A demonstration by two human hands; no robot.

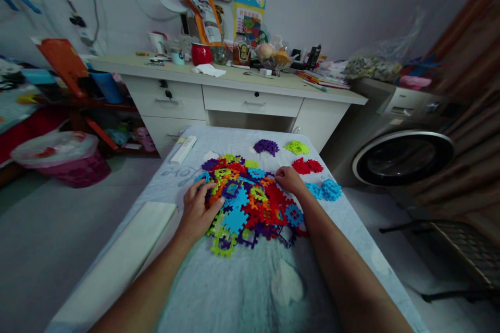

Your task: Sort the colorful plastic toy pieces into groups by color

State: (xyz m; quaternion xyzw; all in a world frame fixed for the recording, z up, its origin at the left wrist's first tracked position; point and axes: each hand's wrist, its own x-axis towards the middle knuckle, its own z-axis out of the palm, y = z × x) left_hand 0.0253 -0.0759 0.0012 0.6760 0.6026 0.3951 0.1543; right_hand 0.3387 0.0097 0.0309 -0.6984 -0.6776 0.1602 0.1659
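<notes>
A heap of interlocking plastic building pieces (236,218) in red, blue, purple, orange and lime green lies spread on the cloth-covered table. At the heap's left side, my left hand (198,212) rests with its fingers apart, touching the pieces. My right hand (289,180) is at the upper right edge of the heap, its fingers curled together; what they pinch, if anything, is hidden. Beyond and beside it are small single-colour piles: purple pieces (266,146), lime green pieces (297,146), red pieces (307,166) and blue pieces (331,190).
A white narrow box (183,150) lies at the table's far left, and a long white panel (117,265) runs along the left edge. Behind stands a cluttered white desk (250,94). A washing machine (390,135) is at right, a pink bin (74,164) at left.
</notes>
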